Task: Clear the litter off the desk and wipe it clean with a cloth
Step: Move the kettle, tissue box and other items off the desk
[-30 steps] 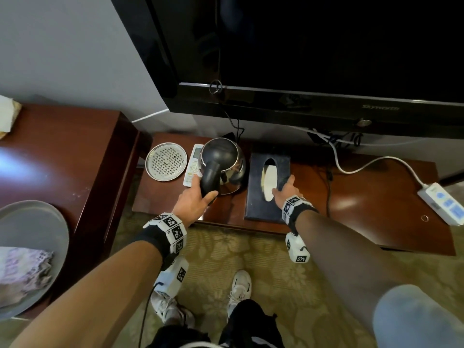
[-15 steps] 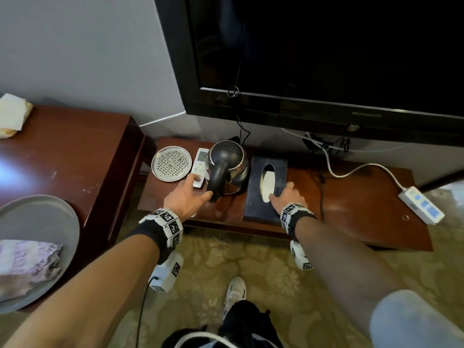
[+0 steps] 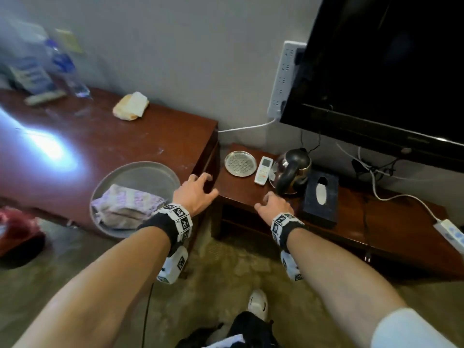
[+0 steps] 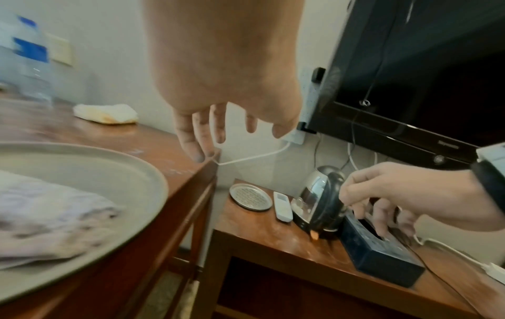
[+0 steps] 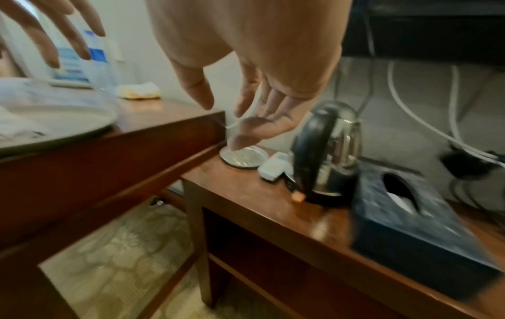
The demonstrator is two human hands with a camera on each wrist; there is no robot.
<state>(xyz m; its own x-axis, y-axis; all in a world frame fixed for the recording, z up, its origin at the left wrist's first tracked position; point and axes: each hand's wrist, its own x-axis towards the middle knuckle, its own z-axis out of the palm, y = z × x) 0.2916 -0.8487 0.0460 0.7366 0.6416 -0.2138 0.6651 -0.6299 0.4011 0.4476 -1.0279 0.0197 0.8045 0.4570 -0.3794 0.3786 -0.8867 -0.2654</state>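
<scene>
Once both hands had left the black-handled steel kettle (image 3: 292,172), the left hand (image 3: 194,194) hung open beside the folded patterned cloth (image 3: 126,205) and the right hand (image 3: 272,205) loose, suggesting wiping came next.

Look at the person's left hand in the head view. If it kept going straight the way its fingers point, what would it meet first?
The left hand hovers open above the desk's right corner, fingers pointing toward the wall. Going straight on, it would probably cross bare desktop and meet the wall first; the crumpled tissue lies off to the left. Depth is uncertain.
</scene>
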